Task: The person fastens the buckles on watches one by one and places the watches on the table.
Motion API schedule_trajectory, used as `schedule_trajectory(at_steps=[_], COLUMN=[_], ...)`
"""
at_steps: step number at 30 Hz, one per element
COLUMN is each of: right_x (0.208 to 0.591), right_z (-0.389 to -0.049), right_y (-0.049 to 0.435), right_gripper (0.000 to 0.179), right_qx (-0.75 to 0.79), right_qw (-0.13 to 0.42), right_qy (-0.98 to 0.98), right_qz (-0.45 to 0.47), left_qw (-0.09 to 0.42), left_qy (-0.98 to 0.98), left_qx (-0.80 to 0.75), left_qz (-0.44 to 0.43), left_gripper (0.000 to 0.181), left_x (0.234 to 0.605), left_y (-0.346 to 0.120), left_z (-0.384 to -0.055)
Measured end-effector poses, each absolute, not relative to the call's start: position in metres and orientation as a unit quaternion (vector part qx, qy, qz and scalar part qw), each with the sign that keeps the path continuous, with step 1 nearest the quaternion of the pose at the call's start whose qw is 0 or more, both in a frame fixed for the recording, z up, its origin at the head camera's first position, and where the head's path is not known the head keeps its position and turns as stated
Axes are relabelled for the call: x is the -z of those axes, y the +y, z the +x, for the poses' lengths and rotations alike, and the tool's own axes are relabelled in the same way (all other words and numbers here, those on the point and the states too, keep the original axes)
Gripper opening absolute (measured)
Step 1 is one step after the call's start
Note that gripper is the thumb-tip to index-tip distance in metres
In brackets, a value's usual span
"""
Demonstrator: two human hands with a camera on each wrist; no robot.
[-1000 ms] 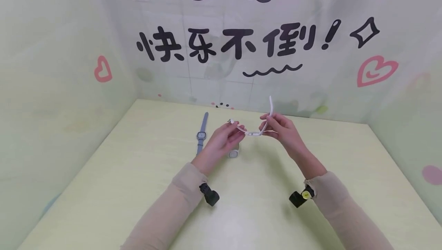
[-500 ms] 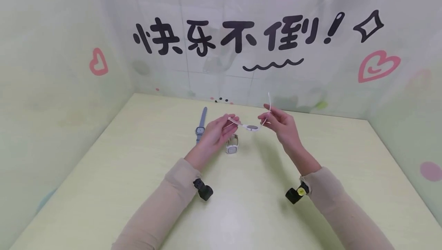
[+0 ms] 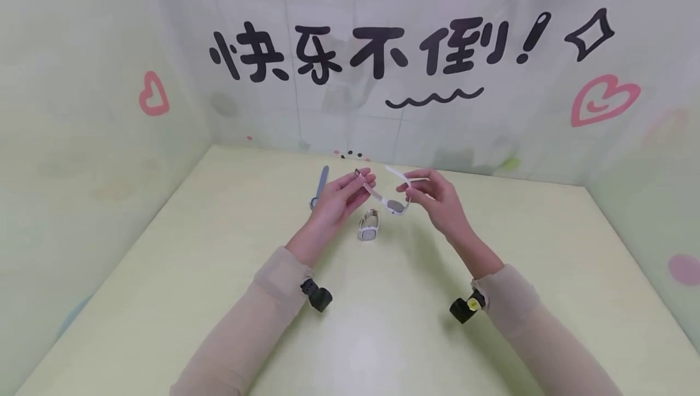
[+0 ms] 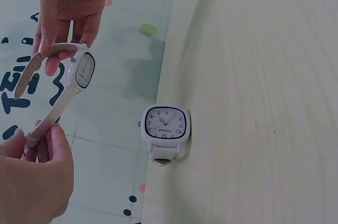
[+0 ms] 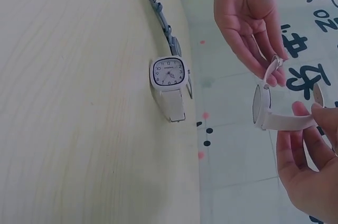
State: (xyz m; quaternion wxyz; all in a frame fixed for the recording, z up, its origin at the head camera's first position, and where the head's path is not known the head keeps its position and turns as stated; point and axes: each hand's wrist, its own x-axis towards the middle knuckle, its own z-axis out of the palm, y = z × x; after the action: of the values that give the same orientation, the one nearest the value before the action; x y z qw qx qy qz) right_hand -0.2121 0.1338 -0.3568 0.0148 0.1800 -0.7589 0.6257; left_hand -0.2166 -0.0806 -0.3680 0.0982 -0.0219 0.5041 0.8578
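A white wristwatch (image 3: pixel 395 206) is held up above the table between both hands, its strap undone. My left hand (image 3: pixel 330 204) pinches the buckle end of the strap. With thumb and fingers, my right hand (image 3: pixel 440 201) grips the other strap half, whose tan inner side shows in the left wrist view. The watch's square dial with a dark rim (image 4: pixel 85 70) faces sideways there. Below the hands, a second white watch (image 3: pixel 369 232) stands on the table with its strap in a loop. A blue-grey watch (image 3: pixel 322 182) lies behind my left hand, which hides most of it.
The pale wood-grain table (image 3: pixel 361 323) ends at a printed cloth backdrop (image 3: pixel 339 116) with dark lettering and pink hearts. Cloth walls also stand at the left and right. A black camera (image 3: pixel 319 297) is strapped to the left wrist, another (image 3: pixel 463 309) to the right.
The held watch has tilted so its round back turns toward the head camera. The right strap half, upright before, now bends over to the left. The looped white watch shows more fully.
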Motion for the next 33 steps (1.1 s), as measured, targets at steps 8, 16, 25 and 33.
schedule_trajectory(at_steps=[8,16,25,33], right_x=[0.356,0.356,0.353,0.35], right_z=[-0.211,-0.211,-0.21,-0.208], right_y=[0.13,0.125,0.126,0.124], right_gripper=[0.026,0.025,0.027,0.025], right_qx=[-0.567,-0.558,-0.547,-0.536], right_qw=[0.018,0.013,0.003,0.019], right_qy=[-0.793,-0.798,-0.807,-0.817], right_qz=[0.222,0.227,0.221,0.213], left_qw=[0.088,0.099,0.088,0.039], left_qy=[0.576,0.675,0.725,0.736], left_qx=[-0.813,-0.729,-0.676,-0.671], left_qz=[-0.014,0.053,0.099,0.083], left_gripper=[0.036,0.033,0.03,0.025], left_x=[0.362,0.359,0.357,0.357], left_y=[-0.078,-0.075,-0.074,-0.07], left_z=[-0.212,-0.208,-0.205,-0.205])
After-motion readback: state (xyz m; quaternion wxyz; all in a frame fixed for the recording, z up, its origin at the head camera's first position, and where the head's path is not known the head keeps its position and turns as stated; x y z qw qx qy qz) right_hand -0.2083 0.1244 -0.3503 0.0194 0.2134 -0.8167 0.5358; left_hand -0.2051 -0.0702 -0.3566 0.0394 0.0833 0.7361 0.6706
